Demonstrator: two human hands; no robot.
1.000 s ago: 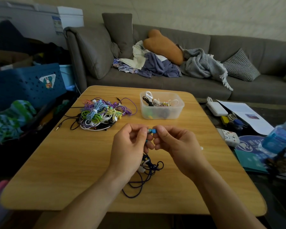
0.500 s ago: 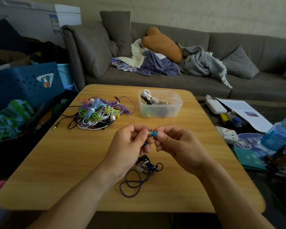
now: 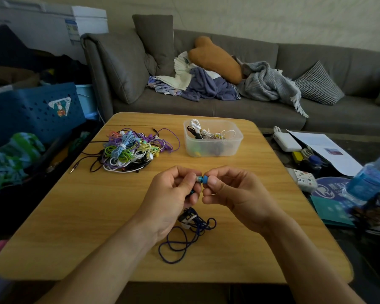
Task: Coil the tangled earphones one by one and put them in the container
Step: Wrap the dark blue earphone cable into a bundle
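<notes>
Over the middle of the wooden table (image 3: 79, 216), my left hand (image 3: 171, 198) and my right hand (image 3: 233, 194) meet, each pinching one end of a blue earbud (image 3: 202, 179). Its dark blue cord (image 3: 184, 238) hangs below my left hand and lies in loose loops on the table. A tangled pile of coloured earphones (image 3: 130, 150) lies at the far left of the table. The clear plastic container (image 3: 213, 148) stands at the far middle and holds several coiled earphones.
A grey sofa (image 3: 250, 110) with cushions and blankets runs behind the table. A blue crate (image 3: 31, 110) stands at the left. To the right lie papers, a white charger (image 3: 286, 142), small items and a blue water bottle (image 3: 373, 174).
Both hands have stayed together on the blue earbud, dropping slightly toward me. The cord's loops on the table have shifted a little.
</notes>
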